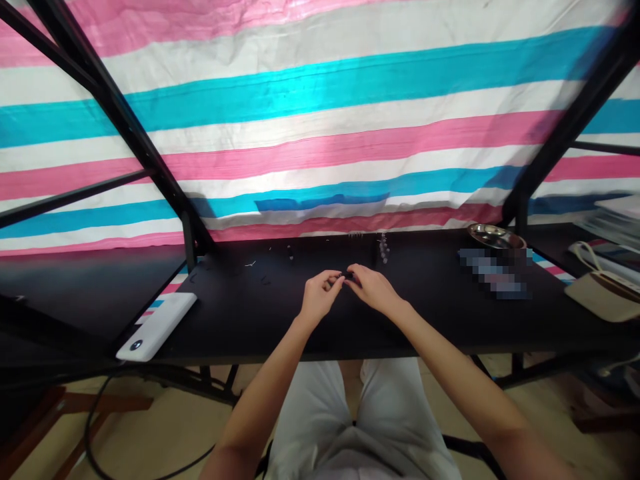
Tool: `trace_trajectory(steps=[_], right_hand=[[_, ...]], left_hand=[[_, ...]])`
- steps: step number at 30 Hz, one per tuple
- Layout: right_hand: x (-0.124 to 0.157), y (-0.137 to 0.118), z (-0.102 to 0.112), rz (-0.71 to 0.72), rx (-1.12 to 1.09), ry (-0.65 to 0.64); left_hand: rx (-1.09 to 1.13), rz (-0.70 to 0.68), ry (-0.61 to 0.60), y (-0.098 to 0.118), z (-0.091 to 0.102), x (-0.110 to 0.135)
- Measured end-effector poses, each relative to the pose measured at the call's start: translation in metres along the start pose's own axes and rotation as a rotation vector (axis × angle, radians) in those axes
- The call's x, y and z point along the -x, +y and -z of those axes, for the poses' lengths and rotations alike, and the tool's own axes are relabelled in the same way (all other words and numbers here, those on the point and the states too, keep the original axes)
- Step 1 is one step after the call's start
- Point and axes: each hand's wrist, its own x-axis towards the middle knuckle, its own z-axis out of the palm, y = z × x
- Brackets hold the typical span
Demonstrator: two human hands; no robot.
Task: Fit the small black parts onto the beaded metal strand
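Over the middle of the black table, my left hand and my right hand meet at the fingertips. Between them is a small dark piece, pinched from both sides; its kind is too small to make out. Beyond my right hand, a cluster of small greyish round pieces lies near the back edge. Farther left are a pair of tiny light pieces and a thin white sliver. Thin dark bits lie left of my left hand, hard to see against the black top.
A white power bank-like block lies at the table's left edge. At the back right sits a shiny metal dish, with a blurred-out item before it. A beige pouch is on the right. Black metal posts frame a striped sheet.
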Motion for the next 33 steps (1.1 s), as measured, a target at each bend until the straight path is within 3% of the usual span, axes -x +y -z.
trace_trajectory(steps=[8, 11, 18, 24, 27, 33], right_hand=[[0.005, 0.001, -0.014, -0.081, -0.089, -0.062], [0.008, 0.002, -0.02, -0.17, -0.149, -0.075], [0.001, 0.021, -0.017, -0.336, -0.376, -0.116], [-0.029, 0.026, -0.038, -0.292, -0.614, -0.161], [-0.052, 0.02, -0.061, -0.282, -0.639, -0.169], [-0.108, 0.003, -0.105, -0.296, -0.519, 0.022]], left_hand=[[0.13, 0.083, -0.038, -0.01, -0.006, 0.001], [0.219, 0.158, -0.018, -0.013, 0.001, -0.003], [0.361, 0.243, 0.381, -0.051, 0.051, -0.044], [0.406, 0.349, 0.652, -0.087, 0.066, -0.062], [0.398, 0.358, 0.68, -0.093, 0.065, -0.058], [0.368, 0.349, 0.659, -0.089, 0.064, -0.049]])
